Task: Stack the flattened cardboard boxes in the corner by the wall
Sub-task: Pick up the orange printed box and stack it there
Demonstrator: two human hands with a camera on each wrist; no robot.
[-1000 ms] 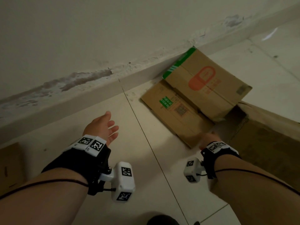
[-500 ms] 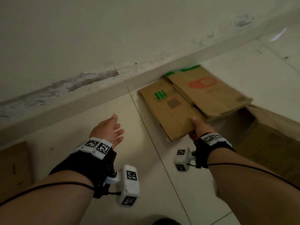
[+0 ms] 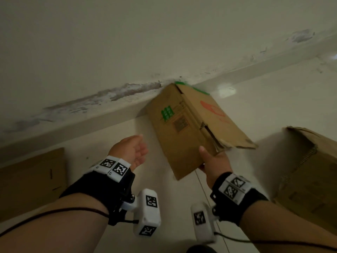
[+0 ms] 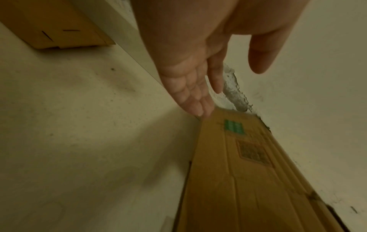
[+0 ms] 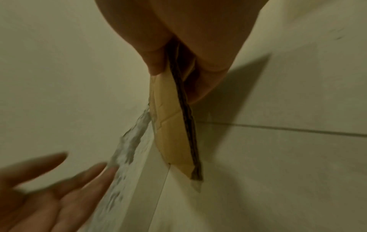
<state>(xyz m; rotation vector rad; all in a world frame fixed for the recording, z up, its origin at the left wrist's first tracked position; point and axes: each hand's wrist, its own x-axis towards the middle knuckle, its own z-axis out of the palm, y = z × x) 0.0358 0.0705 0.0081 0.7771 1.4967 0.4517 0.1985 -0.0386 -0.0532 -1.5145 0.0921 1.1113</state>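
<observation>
A flattened brown cardboard box (image 3: 184, 128) with green and orange print is lifted off the floor and tilted, its far end near the wall's skirting. My right hand (image 3: 212, 159) pinches its near edge, thumb on top, fingers underneath; the right wrist view shows that box (image 5: 172, 128) edge-on between thumb and fingers. My left hand (image 3: 133, 150) hovers open just left of the box, touching nothing; in the left wrist view its fingers (image 4: 194, 100) point toward the box (image 4: 248, 172). Another flattened box (image 3: 31, 181) lies by the wall at the far left.
An unflattened brown carton (image 3: 310, 176) stands on the floor at the right. The wall (image 3: 164, 42) with peeling paint and a pale skirting runs across the back. Pale floor tiles (image 3: 273, 110) stretch to the right.
My right hand has raised the near end of the printed box from the floor and swung it leftward. The left hand has moved closer to the box.
</observation>
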